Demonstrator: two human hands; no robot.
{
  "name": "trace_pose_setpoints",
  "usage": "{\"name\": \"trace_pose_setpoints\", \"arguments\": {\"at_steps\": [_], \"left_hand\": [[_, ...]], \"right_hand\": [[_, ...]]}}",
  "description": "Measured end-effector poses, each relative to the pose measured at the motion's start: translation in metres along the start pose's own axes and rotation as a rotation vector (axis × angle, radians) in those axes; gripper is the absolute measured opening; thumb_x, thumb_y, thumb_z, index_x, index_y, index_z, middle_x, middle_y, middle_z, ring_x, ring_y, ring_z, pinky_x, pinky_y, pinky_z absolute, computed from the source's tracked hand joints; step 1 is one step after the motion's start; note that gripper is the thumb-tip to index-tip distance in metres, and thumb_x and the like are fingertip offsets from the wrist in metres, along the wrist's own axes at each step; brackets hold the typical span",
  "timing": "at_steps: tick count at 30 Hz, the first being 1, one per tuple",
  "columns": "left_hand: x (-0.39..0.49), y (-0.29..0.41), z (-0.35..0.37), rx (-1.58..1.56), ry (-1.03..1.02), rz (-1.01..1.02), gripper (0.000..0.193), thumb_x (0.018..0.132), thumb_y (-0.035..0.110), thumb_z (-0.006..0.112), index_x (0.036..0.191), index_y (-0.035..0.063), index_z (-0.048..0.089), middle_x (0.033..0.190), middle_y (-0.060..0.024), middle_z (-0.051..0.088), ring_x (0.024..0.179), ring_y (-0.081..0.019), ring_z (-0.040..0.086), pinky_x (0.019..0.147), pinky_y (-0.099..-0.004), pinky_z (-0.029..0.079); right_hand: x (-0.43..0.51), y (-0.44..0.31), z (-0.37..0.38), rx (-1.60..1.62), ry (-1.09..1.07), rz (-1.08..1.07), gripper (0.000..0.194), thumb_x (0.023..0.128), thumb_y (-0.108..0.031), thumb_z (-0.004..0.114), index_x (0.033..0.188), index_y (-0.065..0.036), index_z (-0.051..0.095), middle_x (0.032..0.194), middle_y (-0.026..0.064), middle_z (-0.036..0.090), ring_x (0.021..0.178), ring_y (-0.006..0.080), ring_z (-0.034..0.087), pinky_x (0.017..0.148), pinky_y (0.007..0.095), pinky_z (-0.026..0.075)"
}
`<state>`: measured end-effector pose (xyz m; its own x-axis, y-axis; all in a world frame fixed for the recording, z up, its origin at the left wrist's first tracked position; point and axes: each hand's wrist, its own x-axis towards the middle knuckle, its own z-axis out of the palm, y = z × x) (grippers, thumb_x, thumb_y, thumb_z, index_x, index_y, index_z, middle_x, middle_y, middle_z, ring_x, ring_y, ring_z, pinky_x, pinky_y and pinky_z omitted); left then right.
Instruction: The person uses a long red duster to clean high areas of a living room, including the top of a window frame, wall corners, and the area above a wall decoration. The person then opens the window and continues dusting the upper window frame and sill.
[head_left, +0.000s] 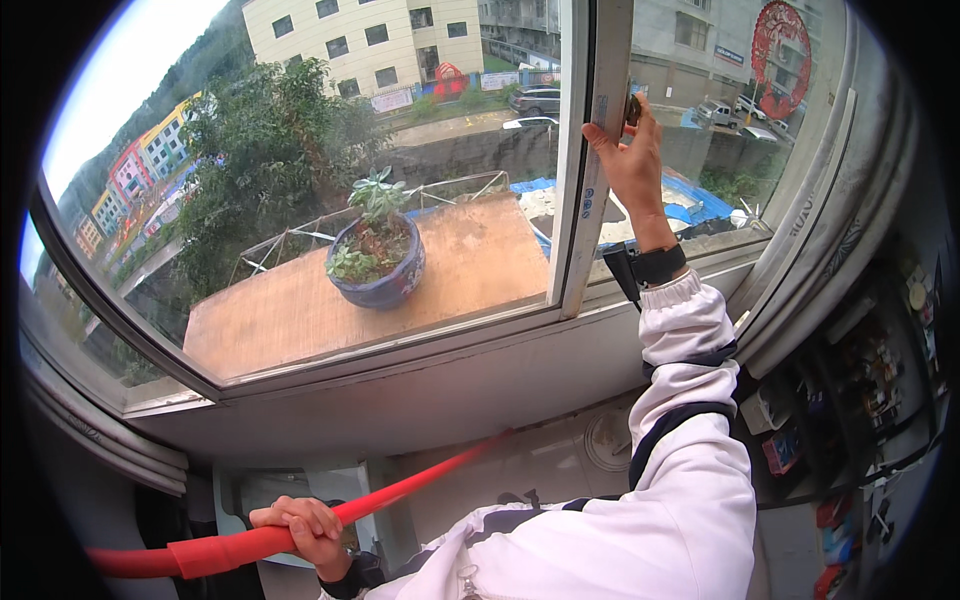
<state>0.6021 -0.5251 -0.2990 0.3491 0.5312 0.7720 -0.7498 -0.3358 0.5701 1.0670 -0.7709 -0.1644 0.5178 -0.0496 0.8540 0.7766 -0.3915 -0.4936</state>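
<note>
My left hand (304, 525) is wrapped around a red pole (420, 484), which slants from the lower left towards the floor below the window. A wider red sleeve (217, 553) covers part of the pole near that hand. My right hand (634, 161) is raised to the sliding window's upright frame (592, 180). Its thumb presses on the frame's face, and its fingers curl by a dark latch (634, 109), partly hidden behind them. Beyond the glass (465, 142), a blue pot (379, 281) with succulents (379, 196) stands on a wooden board (480, 255).
Curtains hang bunched at the right (840, 247) and left (97, 435). A pale glass-sided container (262, 484) sits on the floor below the window. A dark shelf (817, 420) with assorted items runs along the right. A round floor cover (607, 439) lies near the wall.
</note>
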Motion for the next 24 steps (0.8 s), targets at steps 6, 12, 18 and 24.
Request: {"name": "trace_pose_setpoints", "arguments": {"at_steps": [6, 12, 18, 24], "left_hand": [[-0.002, 0.001, -0.009, 0.0, 0.009, -0.012, 0.022, 0.094, 0.011, 0.051, 0.089, 0.0084, 0.029, 0.058, -0.0034, 0.043, 0.035, -0.0094, 0.042, 0.031, -0.0206, 0.039], [-0.01, 0.021, -0.033, 0.015, 0.015, -0.025, 0.023, 0.092, 0.008, 0.054, 0.088, 0.0101, 0.032, 0.06, -0.0047, 0.046, 0.036, -0.0111, 0.044, 0.033, -0.0216, 0.042], [-0.027, 0.058, -0.052, -0.061, 0.081, -0.047, 0.023, 0.091, 0.008, 0.056, 0.093, 0.0075, 0.033, 0.061, -0.0055, 0.045, 0.037, -0.012, 0.04, 0.033, -0.0248, 0.041], [-0.034, 0.071, -0.07, -0.117, 0.111, -0.132, 0.021, 0.093, 0.005, 0.053, 0.096, 0.0104, 0.034, 0.063, -0.0056, 0.046, 0.043, -0.0118, 0.04, 0.038, -0.0285, 0.039]], "right_hand": [[-0.002, -0.008, 0.008, -0.259, 0.221, -0.345, 0.072, 0.078, -0.024, 0.074, 0.139, -0.015, 0.038, 0.14, 0.0143, 0.036, 0.128, 0.0359, 0.04, 0.102, 0.0485, 0.038], [0.0, -0.014, 0.008, -0.329, 0.197, -0.395, 0.066, 0.078, -0.025, 0.075, 0.135, -0.016, 0.042, 0.141, 0.0132, 0.037, 0.128, 0.0345, 0.042, 0.102, 0.0484, 0.038], [0.0, 0.011, 0.03, -0.121, 0.294, -0.253, 0.07, 0.082, -0.021, 0.073, 0.138, 0.0, 0.037, 0.13, 0.0192, 0.047, 0.12, 0.0315, 0.047, 0.103, 0.0392, 0.037], [0.032, 0.091, -0.001, 0.341, 0.028, 0.271, 0.076, 0.086, -0.045, 0.069, 0.141, -0.002, 0.039, 0.12, 0.0098, 0.058, 0.104, 0.0162, 0.059, 0.086, 0.0271, 0.046]]}}
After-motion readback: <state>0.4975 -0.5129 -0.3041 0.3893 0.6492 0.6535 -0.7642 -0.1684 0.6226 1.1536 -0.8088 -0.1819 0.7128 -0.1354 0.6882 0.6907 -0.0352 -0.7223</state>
